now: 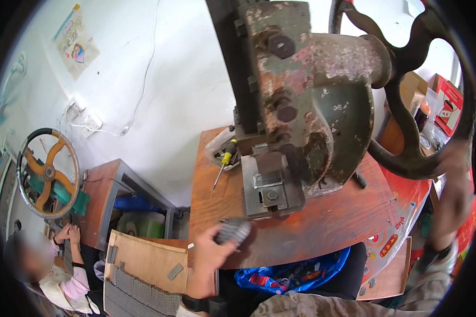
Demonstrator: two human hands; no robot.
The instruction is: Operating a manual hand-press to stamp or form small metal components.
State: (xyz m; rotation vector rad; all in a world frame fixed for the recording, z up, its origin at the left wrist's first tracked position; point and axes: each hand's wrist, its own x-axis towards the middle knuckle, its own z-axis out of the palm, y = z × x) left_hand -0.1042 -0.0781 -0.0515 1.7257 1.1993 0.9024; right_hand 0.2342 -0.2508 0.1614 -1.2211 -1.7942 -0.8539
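My left hand [210,259] is closed around a small stack of ridged grey metal pieces [234,231], just off the front left of the press base. A worn green hand press [285,95] stands over a metal die block [272,196] bolted on its base. On the right, my right hand [454,193] is at the rim of the press's large handwheel [402,165]; it is smeared by motion, so its fingers cannot be made out. Left of my left forearm, a wooden tray [148,251] holds rows of similar grey pieces [143,293] and a loose one [175,271].
A yellow-handled screwdriver [228,156] rests in a plastic tub behind the wooden table [301,240]. A blue bag [296,277] hangs below the table's front edge. Another person [63,280] sits at far left beside a second handwheel [48,171]. Boxes [449,105] stand at right.
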